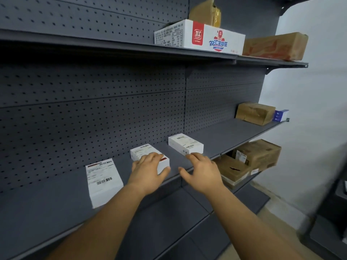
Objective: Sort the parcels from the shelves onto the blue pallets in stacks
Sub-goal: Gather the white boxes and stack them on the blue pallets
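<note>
1. Two bare forearms enter from the bottom of the frame and reach up toward the grey metal shelf (216,139) at mid-height.
2. Left hand (148,172), centre frame: palm down on the middle white parcel (143,152), fingers spread and laid over its top near end, thumb at the box's right near corner. Fingers look only slightly bent; whether they grip the box or merely rest on it cannot be told.
3. Right hand (202,170), just right of centre: open, fingers extended and a little apart, thumb splayed left. Fingertips are just short of the near end of the right white parcel (185,143); contact cannot be told. It holds nothing.
4. Left white parcel (103,182), lower left of centre: lies flat on the same shelf, label with barcodes facing up, apart from both hands.
5. The three white parcels lie in a diagonal row on this shelf, rising from lower left toward centre, with gaps between them.
6. Lower right: brown cartons (249,160) sit on the shelf below, one behind the other, with white labels.
7. Far right end of the mid shelf: a brown wrapped parcel (255,113), with a small blue-and-white box (280,115) just beside it.
8. Top shelf, upper right: a white printed carton (199,37) with red and blue markings; a tan box (205,13) behind it; a long brown parcel (276,46) to its right.
9. Perforated dark back panel (93,102) fills the left and centre; a pale wall (309,109) at right.
</note>
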Demonstrator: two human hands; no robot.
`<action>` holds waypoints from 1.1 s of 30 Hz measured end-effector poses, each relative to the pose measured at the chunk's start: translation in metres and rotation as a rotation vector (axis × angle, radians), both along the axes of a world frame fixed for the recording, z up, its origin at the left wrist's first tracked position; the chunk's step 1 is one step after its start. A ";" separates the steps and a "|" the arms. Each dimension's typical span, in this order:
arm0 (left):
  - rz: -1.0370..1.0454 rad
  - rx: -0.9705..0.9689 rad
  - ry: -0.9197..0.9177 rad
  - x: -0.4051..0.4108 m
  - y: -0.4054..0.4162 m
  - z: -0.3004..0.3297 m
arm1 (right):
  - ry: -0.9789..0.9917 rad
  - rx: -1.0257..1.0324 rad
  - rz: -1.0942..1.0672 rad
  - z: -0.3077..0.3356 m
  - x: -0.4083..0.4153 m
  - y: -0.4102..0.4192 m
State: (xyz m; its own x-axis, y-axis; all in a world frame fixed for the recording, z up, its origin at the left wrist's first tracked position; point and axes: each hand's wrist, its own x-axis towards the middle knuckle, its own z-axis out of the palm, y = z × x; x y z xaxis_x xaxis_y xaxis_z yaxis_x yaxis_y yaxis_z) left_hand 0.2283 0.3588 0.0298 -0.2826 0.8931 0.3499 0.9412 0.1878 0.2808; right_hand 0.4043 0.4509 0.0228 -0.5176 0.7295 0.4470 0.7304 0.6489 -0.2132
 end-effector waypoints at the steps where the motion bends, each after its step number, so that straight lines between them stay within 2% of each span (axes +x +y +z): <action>1: 0.019 -0.010 -0.006 0.005 0.006 -0.002 | 0.007 -0.003 0.016 -0.002 0.001 0.009; 7: 0.115 -0.069 0.015 0.014 0.042 -0.020 | 0.017 -0.013 0.089 -0.015 -0.010 0.055; 20: 0.524 -0.195 0.046 -0.009 0.131 -0.043 | 0.007 0.021 0.050 -0.027 -0.044 0.158; 25: 0.572 -0.212 0.061 -0.006 0.138 -0.050 | 0.017 0.032 0.109 -0.037 -0.053 0.183; 33: 0.596 -0.185 0.063 -0.004 0.145 -0.053 | -0.081 0.001 0.170 -0.056 -0.059 0.214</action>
State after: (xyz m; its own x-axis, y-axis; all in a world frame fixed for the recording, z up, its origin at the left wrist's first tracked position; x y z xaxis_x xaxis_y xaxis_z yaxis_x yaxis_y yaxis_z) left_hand 0.2239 0.5042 -0.0231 -0.7347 0.6359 0.2362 0.6734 0.7257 0.1409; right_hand 0.3448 0.6653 -0.0328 -0.6675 0.6285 0.3992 0.6254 0.7643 -0.1575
